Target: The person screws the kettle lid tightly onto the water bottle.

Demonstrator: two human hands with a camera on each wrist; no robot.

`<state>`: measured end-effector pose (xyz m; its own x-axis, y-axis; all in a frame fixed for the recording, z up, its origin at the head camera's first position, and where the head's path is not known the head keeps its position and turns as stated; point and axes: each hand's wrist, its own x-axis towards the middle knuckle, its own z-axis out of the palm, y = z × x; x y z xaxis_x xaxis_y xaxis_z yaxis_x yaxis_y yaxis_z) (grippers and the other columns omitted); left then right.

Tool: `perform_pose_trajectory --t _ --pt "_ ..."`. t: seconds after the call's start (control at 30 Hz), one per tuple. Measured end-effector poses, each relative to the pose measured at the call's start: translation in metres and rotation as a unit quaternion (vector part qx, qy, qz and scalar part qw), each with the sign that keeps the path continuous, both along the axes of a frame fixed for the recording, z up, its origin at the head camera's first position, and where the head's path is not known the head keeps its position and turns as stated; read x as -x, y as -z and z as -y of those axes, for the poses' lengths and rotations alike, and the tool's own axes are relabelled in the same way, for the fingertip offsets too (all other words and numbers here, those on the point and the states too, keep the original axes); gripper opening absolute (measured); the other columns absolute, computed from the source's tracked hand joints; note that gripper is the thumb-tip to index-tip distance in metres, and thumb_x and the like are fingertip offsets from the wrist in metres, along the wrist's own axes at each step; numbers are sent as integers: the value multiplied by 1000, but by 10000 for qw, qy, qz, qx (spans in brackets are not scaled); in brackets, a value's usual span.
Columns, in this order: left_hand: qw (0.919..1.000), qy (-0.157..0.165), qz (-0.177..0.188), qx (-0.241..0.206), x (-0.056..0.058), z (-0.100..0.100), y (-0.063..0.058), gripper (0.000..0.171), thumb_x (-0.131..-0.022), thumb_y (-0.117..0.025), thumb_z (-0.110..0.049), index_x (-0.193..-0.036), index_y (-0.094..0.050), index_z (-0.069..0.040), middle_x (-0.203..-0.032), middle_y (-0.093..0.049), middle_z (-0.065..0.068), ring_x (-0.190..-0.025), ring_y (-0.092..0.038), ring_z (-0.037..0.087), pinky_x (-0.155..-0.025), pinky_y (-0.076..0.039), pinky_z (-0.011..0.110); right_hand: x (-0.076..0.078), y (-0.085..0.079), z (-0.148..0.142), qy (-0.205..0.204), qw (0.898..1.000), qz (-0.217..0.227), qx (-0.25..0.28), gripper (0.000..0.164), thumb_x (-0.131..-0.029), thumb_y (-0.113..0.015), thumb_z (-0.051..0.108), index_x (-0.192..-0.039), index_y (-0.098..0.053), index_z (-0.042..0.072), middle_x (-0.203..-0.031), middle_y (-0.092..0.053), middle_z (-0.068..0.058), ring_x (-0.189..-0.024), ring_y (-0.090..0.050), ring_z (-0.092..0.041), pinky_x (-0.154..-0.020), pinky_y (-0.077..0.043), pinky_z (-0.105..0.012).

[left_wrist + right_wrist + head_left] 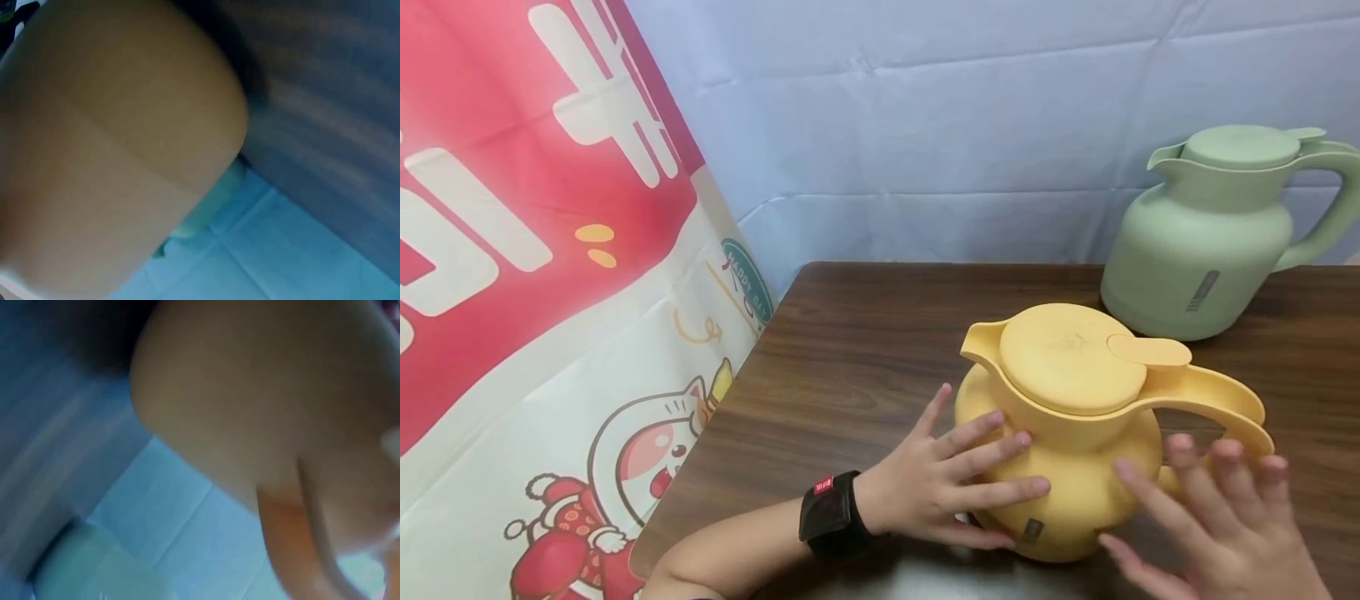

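Note:
A yellow vacuum jug (1060, 467) stands upright on the table, its lid closed, spout to the left and handle (1217, 400) to the right. My left hand (955, 483) lies spread along its left side, fingers fairly straight on the body. At the lower right, my right hand (1225, 533) has its fingers spread beside the jug and in front of the handle, with thumb and forefinger tips right at the body. In the left wrist view the jug's blurred body (125, 137) fills much of the picture. The right wrist view shows the body (237, 394) too.
A pale green jug (1202, 250) of similar shape stands behind, at the table's back right. The dark wooden table (850, 358) meets a creased light-blue sheet (925, 133) at its back edge. A printed red and white banner (587, 333) hangs at the left.

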<state>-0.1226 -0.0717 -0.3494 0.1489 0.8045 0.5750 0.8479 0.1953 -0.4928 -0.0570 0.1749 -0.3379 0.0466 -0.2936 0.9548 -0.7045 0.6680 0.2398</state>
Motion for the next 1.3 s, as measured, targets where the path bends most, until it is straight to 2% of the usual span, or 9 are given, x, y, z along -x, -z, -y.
perform_pose_trajectory --t 0.13,0.3,0.53,0.6,0.73,0.9,1.1,1.3 --pt "9998 -60 150 123 -6 1 9 62 -91 -46 -60 -140 -49 -21 -139 -48 11 -140 -15 39 -100 -16 70 -10 3 4 20 9964 552 -638 58 -95 -44 47 -138 -50 9 -146 -38 -16 -139 -26 -28 -114 -9 -42" --pt "9997 -146 169 77 -8 -1 13 61 -92 -48 -59 -141 -48 -22 -139 -48 10 -140 -16 39 -100 -19 68 -15 8 5 -302 9888 1204 -827 60 -97 -44 47 -140 -45 5 -148 -33 -20 -141 -22 -30 -114 -9 -44" --pt "9996 -269 -46 -92 -4 -4 13 62 -92 -47 -60 -141 -47 -23 -139 -48 9 -139 -20 38 -101 -21 66 -5 12 0 -769 9858 1243 -826 54 -99 -47 40 -137 -48 3 -147 -33 -22 -140 -21 -33 -114 -11 -44" --pt "9992 -382 -76 -97 0 -6 13 62 -92 -46 -60 -141 -47 -23 -140 -46 10 -139 -20 37 -101 -22 65 -1 12 -1 -753 9861 1248 -801 53 -99 -47 40 -136 -49 2 -146 -34 -23 -139 -23 -34 -113 -13 -44" --pt "9979 -634 82 -18 7 -9 13 64 -92 -46 -61 -143 -44 -22 -146 -39 11 -140 -18 36 -102 -24 63 4 10 -5 -467 9838 1497 -874 54 -99 -45 42 -137 -48 3 -146 -35 -22 -139 -24 -35 -113 -15 -43" --pt "9949 -888 466 61 18 -15 11 69 -90 -45 -63 -146 -39 -21 -151 -30 11 -141 -16 34 -105 -21 61 16 9 -10 -218 9782 1795 -1024 57 -100 -41 44 -140 -43 3 -145 -34 -24 -139 -22 -37 -113 -16 -42" --pt "9912 -1150 648 28 40 -21 8 69 -88 -49 -64 -142 -44 -22 -150 -31 9 -140 -20 32 -109 -17 57 40 9 -16 -120 9733 2010 -1104 61 -100 -39 46 -142 -40 2 -145 -31 -26 -138 -21 -40 -113 -15 -42" --pt "9855 -1485 816 68 64 -29 6 70 -85 -54 -64 -139 -48 -19 -151 -29 9 -142 -15 31 -111 -13 53 69 13 -25 16 9660 2307 -1170 70 -99 -35 50 -144 -32 -4 -149 -25 -26 -137 -19 -46 -113 -13 -43"
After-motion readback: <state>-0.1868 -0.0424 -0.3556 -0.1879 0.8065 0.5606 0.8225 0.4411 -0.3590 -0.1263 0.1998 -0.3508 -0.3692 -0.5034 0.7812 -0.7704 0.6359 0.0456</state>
